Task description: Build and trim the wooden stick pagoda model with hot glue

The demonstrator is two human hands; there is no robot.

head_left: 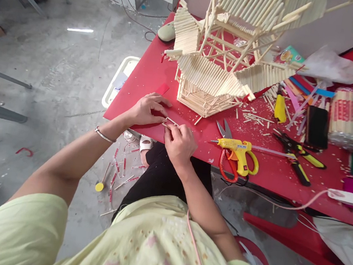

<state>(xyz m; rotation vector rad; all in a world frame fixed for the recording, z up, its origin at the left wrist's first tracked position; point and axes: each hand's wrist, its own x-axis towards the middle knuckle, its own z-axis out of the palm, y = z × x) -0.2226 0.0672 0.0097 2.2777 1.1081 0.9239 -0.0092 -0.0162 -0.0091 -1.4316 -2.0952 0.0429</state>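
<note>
At the red table's near edge, my left hand (149,110) and my right hand (180,145) meet over short thin wooden sticks (172,121). The left thumb and forefinger pinch their left end, with the other fingers stretched over the tabletop. My right hand is curled, its thumb and fingertips closed on the sticks from the near side. The fingers partly hide the pieces, so how they join is unclear. Just beyond the hands stands a tiered model building (211,75) made of pale wooden sticks, with slatted roofs. A red scrap (162,89) lies beyond my left hand.
To the right on the red table (195,134) lie a yellow glue gun (239,153), scissors (227,166), pliers (298,154), a black phone (317,127) and bundled sticks (352,116). Stick offcuts are scattered around. A pink cord (306,207) crosses the near edge.
</note>
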